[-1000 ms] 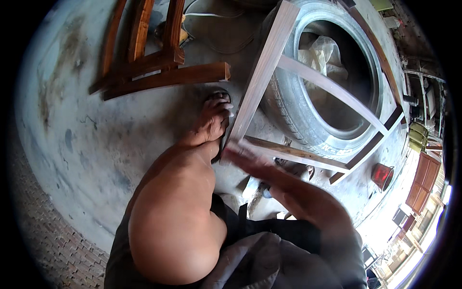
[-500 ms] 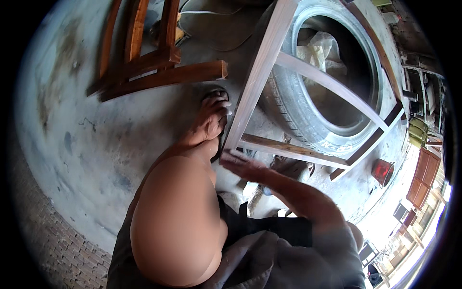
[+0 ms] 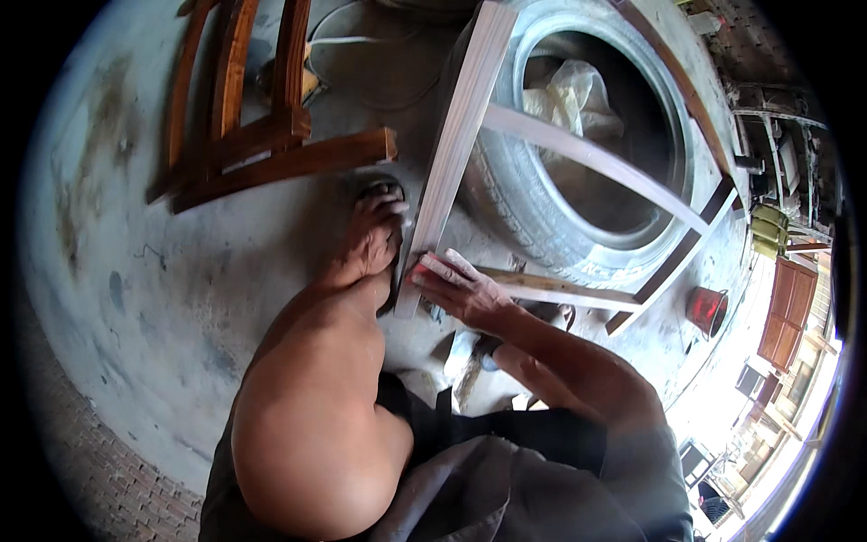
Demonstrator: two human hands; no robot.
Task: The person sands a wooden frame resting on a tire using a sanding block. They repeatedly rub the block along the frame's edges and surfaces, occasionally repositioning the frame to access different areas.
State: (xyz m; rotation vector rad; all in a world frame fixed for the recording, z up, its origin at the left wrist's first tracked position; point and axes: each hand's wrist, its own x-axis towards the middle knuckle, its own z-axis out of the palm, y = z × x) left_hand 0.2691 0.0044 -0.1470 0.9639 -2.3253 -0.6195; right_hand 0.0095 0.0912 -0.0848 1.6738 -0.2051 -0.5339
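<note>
My right hand [image 3: 462,285] presses on the near end of a pale, whitish wooden frame's long bar [image 3: 458,135]. Beneath its fingers shows a red piece of sandpaper [image 3: 420,271], pinned against the wood. White dust coats those fingers. A curved crosspiece [image 3: 596,163] and a darker lower rail [image 3: 569,294] join the long bar to the far side of the frame. The frame leans on a large tyre [image 3: 515,203] lying on the floor. My left hand does not show.
My sandalled foot [image 3: 370,230] stands beside the long bar. Brown varnished wooden pieces [image 3: 280,167] lie at the upper left. A plastic bag [image 3: 578,99] sits inside the tyre. At right are a red bucket [image 3: 706,312] and a brown wooden panel [image 3: 787,312].
My right hand has moved slightly up the long bar from its near end, and the red sandpaper now shows under the fingers. The whole view has shifted a little.
</note>
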